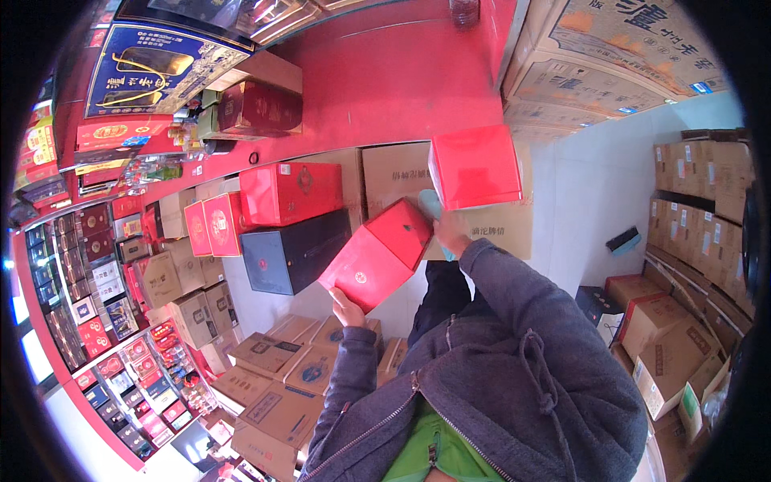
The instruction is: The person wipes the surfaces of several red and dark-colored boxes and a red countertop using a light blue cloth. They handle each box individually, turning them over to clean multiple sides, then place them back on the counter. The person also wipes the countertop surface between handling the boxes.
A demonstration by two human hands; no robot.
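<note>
My left hand (349,310) grips the near lower corner of a red gift box (367,271), which is tilted in front of me. At the box's other end, my right hand (453,234) holds a light blue cloth (429,203) against or right beside its side. Part of the cloth hangs below my fingers. Just beyond my right hand, another red box (476,169) rests on a brown cardboard carton (497,232). A dark blue box (289,252) lies to the left of the held box, with a red box (292,194) behind it.
A red counter (385,78) runs along the far side, with a blue gift box (162,72) on its left. Cartons are stacked near my left (283,416) and at the right wall (686,223). A brush (623,241) lies on the pale floor (566,199). Display shelves (90,283) stand far left.
</note>
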